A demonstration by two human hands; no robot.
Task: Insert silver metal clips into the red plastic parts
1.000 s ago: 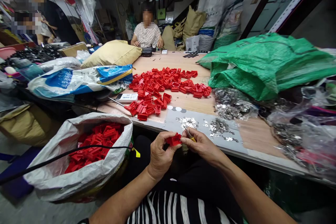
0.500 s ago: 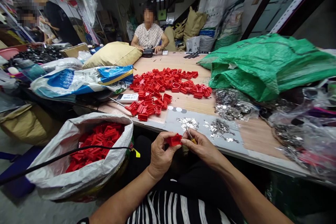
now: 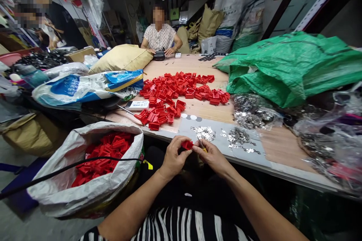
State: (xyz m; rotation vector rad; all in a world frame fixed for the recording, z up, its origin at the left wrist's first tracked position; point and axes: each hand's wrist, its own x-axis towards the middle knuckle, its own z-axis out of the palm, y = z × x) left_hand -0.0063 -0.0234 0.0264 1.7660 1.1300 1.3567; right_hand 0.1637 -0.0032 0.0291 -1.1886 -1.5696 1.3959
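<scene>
Beyond the grey sheet (image 3: 186, 130), rightward, lies a green bag (image 3: 294, 67); left of the sheet, a white sack (image 3: 73, 197). Before the sheet, the left hand (image 3: 174, 156) pinches a red part (image 3: 187, 145); the right hand (image 3: 212, 156) clasps a yellow-handled tool (image 3: 204, 150).

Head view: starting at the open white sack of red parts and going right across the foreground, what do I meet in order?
Open white sack, left hand, red part, right hand, loose dark metal pieces, clear plastic bags.
</scene>
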